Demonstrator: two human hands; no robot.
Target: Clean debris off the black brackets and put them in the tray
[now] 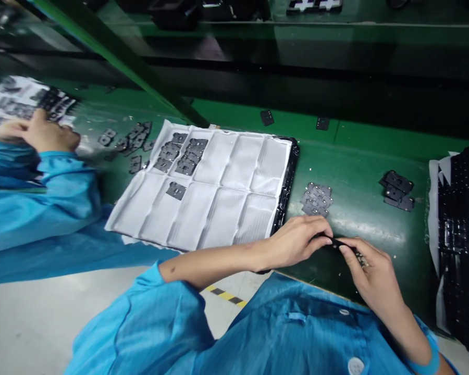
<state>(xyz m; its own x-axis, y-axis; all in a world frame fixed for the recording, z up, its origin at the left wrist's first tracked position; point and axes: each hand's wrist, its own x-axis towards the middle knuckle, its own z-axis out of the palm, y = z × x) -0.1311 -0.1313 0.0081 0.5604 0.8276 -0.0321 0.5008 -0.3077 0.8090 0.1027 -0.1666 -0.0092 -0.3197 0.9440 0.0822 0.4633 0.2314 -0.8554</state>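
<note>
Small, flat, black, plastic-looking part (335, 242): pinched between both hands above the near edge of the glossy green worktop (359, 169), seen nearly edge-on, its outline mostly hidden by fingers.
Left hand (297, 240): thumb and forefinger closed narrowly on the part's left end.
Right hand (375, 268): thumb and forefinger closed on its other end; tiny pale bits (361, 260) show beside the palm.
Weight of the part: probably very light, no load for the fingertips.
Body: looks thin and stiff; it likely flexes little and could crack if bent hard.
Faces: probably smooth and somewhat slippery, so a firm pinch seems better than a loose one.
Hold: opposite ends or edges suit best, thumb against forefinger, pressing lightly around any small openings.
Loose pile of flat dark-grey plates (316, 199): just beyond the left hand, overlapping; single plates probably slide apart easily when lifted by an edge.
</note>
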